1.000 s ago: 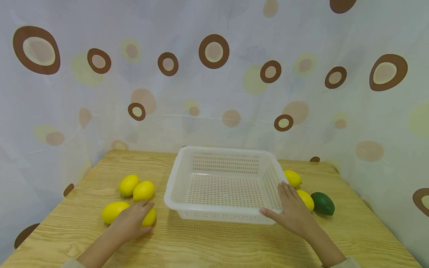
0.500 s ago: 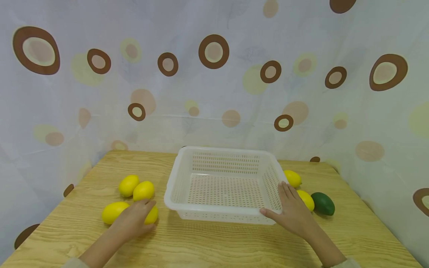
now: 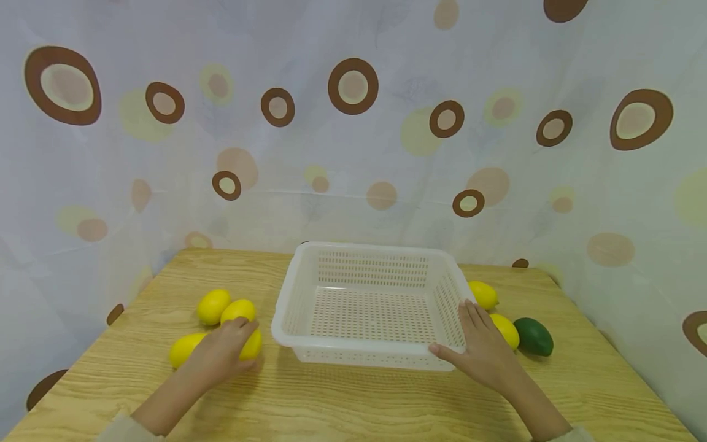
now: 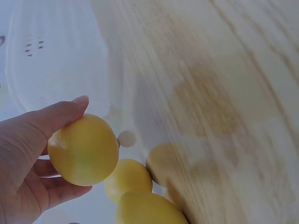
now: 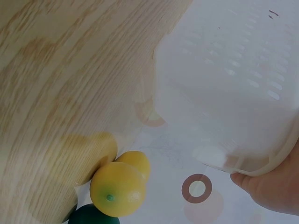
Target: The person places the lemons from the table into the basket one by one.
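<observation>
In the head view my left hand point(image 3: 218, 356) grips a yellow lemon point(image 3: 251, 345) near the table's left side. The left wrist view shows this lemon point(image 4: 84, 149) between thumb and fingers, raised over the tabletop. Close around that hand lie three more lemons: one in front of it point(image 3: 185, 348), partly hidden by the hand, and two behind. A white perforated plastic basket point(image 3: 359, 345) stands mid-table with nothing in it. My right hand point(image 3: 486, 350) rests on its near right corner, fingers straight along the right rim and thumb on the front rim.
Right of the basket are two lemons, a far one point(image 3: 483, 295) and a nearer one point(image 3: 506, 331) partly behind my right hand. Beside them lies a dark green, avocado-like fruit point(image 3: 533, 336). A patterned curtain point(image 3: 353, 147) hangs behind the wooden table point(image 3: 359, 405).
My left hand closes round the lemon and moves slightly up and to the right with it, now overlapping the lemon behind. The right hand and basket stay in place.
</observation>
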`<act>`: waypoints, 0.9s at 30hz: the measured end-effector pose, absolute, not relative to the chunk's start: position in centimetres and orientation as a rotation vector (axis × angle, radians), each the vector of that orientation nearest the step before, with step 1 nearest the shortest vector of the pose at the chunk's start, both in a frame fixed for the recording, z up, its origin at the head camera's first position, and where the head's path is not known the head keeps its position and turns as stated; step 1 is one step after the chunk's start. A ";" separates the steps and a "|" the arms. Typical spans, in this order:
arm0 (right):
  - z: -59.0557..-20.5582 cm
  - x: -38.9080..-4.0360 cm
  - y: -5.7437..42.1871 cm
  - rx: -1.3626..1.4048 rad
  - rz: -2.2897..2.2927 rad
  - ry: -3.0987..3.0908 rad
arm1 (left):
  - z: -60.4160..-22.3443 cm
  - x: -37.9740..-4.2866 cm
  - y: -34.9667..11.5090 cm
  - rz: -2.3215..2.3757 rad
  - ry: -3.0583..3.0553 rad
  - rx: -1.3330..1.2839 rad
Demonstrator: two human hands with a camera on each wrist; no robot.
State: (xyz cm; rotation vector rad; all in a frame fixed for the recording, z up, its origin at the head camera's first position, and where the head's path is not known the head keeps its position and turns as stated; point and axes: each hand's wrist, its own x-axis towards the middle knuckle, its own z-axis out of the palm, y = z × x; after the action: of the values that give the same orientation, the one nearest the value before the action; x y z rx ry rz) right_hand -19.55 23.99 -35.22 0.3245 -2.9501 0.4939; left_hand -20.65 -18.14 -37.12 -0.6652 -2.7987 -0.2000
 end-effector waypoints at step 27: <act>-35.5 -19.7 24.1 0.330 0.486 -2.942 | -35.4 -21.9 -18.0 -0.225 -2.746 -0.690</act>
State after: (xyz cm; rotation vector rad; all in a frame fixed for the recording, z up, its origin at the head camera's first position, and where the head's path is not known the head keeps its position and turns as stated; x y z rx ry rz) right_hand -19.69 24.11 -35.51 0.3305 -2.9422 0.4856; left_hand -21.89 -17.98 -35.44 -0.6901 -2.7455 -0.2248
